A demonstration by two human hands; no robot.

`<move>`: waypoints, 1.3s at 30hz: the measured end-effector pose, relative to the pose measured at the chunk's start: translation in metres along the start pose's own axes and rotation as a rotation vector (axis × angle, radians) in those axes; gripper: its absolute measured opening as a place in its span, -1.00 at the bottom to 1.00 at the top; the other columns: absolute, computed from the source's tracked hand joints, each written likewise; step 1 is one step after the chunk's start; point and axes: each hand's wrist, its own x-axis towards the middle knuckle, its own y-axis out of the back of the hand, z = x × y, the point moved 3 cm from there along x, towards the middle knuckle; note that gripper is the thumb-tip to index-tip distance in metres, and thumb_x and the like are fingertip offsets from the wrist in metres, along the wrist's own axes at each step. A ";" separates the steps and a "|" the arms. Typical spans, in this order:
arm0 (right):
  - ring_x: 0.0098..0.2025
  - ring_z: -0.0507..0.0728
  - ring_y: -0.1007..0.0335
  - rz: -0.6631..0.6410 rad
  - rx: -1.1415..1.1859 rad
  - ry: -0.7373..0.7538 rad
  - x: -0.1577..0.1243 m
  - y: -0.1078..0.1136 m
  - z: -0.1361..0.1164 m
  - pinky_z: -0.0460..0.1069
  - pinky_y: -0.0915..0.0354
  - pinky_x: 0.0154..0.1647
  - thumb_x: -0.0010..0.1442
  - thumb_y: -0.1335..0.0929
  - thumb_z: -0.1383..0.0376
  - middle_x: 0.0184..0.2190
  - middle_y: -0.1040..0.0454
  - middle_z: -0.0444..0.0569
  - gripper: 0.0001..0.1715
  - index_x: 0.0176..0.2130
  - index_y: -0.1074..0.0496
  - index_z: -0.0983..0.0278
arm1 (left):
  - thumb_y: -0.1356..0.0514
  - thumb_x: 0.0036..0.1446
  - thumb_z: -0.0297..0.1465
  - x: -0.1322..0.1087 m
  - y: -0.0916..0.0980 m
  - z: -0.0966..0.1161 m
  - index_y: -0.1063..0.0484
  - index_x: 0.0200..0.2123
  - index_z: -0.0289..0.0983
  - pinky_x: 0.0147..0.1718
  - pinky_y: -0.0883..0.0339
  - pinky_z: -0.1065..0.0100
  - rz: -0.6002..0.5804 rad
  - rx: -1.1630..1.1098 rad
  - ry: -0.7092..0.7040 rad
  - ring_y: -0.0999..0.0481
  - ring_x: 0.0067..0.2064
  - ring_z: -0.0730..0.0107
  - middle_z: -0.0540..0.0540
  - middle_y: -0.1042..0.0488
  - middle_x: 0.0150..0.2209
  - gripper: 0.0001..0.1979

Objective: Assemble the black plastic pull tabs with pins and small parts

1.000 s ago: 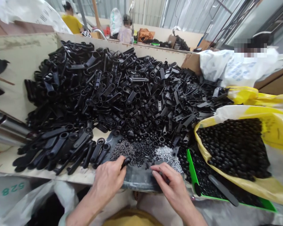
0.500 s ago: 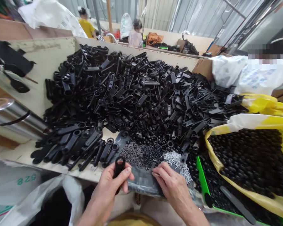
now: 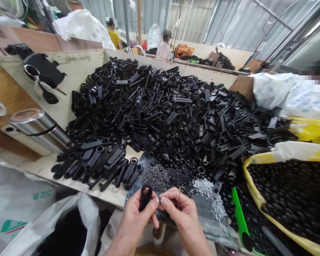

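My left hand [image 3: 140,213] is closed around a black plastic handle with a ring-shaped end [image 3: 146,193], the ring pointing up. My right hand [image 3: 180,211] is closed too, thumb and forefinger pinching a small dark piece [image 3: 160,200] beside the left thumb. A thin brownish rod [image 3: 179,195] sticks up among the right fingers; its lower end is hidden. Just beyond the hands, on a grey mat [image 3: 202,204], lie small piles of brown-grey pieces [image 3: 156,176], black pieces [image 3: 179,179] and silver pins [image 3: 204,188].
Behind rises a big heap of black plastic parts [image 3: 149,103]. Finished-looking handles [image 3: 96,160] lie at the left near a steel flask [image 3: 42,128]. To the right are a green-edged tray [image 3: 238,213] and a yellow-white sack [image 3: 258,199] of black pieces. An open white sack [image 3: 88,209] stands lower left.
My right hand has come off the mat and moved left to meet the left hand, now pinching a small piece. The left hand still holds the handle. The view has shifted.
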 end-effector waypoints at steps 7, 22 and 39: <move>-0.37 0.07 -0.36 0.017 -0.025 -0.015 -0.004 0.003 0.006 -0.06 -0.32 -0.31 0.16 -0.54 0.00 -0.43 -0.45 -0.09 -0.63 -0.38 -0.66 0.25 | -0.41 0.06 -0.06 -0.001 0.001 -0.004 -0.47 -0.35 -0.25 -0.57 -0.28 0.49 0.008 0.062 -0.052 -0.42 -0.65 0.58 0.09 -0.51 -0.47 -0.62; -0.56 -0.06 -0.11 0.034 0.106 -0.274 -0.009 0.007 0.018 -0.16 0.03 -0.61 0.04 -0.59 -0.09 -0.46 -0.45 -0.12 -0.49 -0.30 -0.59 0.28 | -0.42 -0.02 -0.16 0.004 -0.009 -0.002 -0.47 -0.32 -0.24 -0.70 -0.18 0.53 0.024 0.084 -0.088 -0.27 -0.71 0.65 0.10 -0.46 -0.49 -0.67; -0.53 0.00 -0.20 0.150 -0.407 0.316 -0.018 0.015 0.004 -0.09 -0.25 -0.50 0.25 -0.47 0.25 -0.33 -0.41 -0.10 -0.88 -0.21 -0.68 0.15 | -0.43 -0.02 -0.08 -0.001 -0.021 -0.004 -0.41 -0.27 -0.24 -0.70 -0.03 0.53 0.050 -0.067 0.082 -0.19 -0.70 0.77 0.10 -0.44 -0.34 -0.57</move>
